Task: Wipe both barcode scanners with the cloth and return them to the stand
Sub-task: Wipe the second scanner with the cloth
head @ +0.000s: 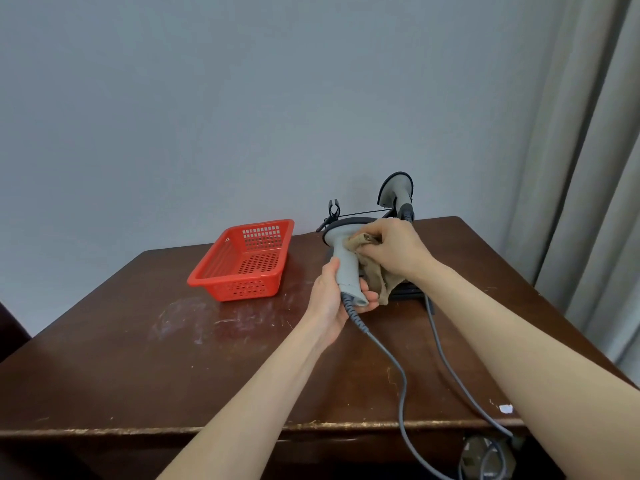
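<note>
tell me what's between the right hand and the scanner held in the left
The cloth: the right hand grips it and holds it against the scanner, just below its head. The head view shows this.

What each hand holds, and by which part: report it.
Left hand grips the grey scanner by its handle's lower end; right hand holds the bunched tan cloth against the scanner's neck.

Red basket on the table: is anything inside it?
Nothing shows inside the red basket: its perforated floor and far wall are bare. Its near wall may hide a thin strip of floor.
</note>
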Motion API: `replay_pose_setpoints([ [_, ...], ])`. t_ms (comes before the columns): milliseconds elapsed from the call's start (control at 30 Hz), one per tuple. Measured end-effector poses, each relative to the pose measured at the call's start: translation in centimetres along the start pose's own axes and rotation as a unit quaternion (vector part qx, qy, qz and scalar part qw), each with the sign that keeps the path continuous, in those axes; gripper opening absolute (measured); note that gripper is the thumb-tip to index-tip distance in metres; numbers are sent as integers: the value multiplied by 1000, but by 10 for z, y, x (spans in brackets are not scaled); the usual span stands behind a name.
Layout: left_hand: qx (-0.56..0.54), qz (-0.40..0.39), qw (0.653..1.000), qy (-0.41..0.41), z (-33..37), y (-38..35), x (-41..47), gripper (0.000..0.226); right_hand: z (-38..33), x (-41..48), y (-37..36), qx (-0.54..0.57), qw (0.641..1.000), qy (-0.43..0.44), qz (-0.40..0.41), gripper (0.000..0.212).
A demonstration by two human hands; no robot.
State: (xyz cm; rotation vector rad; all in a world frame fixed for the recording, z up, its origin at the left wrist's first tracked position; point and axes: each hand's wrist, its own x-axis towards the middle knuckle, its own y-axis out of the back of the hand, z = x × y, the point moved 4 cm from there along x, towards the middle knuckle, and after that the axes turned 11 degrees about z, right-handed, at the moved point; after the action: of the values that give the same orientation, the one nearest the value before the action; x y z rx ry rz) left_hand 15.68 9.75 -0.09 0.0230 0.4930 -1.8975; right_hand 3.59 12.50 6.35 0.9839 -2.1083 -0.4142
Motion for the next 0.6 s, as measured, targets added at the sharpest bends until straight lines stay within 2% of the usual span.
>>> replay_pose_setpoints([
  [67, -13, 7, 1000, 5, 1, 2, 2, 40, -1, -2, -2, 22, 999, 7, -29, 13],
  [200, -15, 22, 1000, 11, -2, 9, 8, 52, -9, -18, -9, 35, 986, 25, -163, 12],
  [267, -14, 22, 1000, 18, -7, 9, 7, 56, -8, -18, -9, 28, 982, 14, -185, 13],
  [333, -21, 13, 999, 23, -8, 7, 7, 57, -6, -12, -9, 10, 988, 13, -153, 15],
  [400, -22, -4, 999, 25, -8, 4, 5, 57, -3, -6, -6, -24, 998, 16, -53, 18],
  [467, -21, -13, 1000, 15, -6, 1, 4, 57, 2, -1, -3, -40, 999, -9, 23, 9],
  [533, -31, -11, 999, 11, -4, 1, 5, 56, 2, -3, -5, -41, 999, -13, 22, 15],
  [600, -48, -10, 999, 9, -2, 3, 8, 56, -4, -9, -7, 13, 998, 11, -56, 13],
])
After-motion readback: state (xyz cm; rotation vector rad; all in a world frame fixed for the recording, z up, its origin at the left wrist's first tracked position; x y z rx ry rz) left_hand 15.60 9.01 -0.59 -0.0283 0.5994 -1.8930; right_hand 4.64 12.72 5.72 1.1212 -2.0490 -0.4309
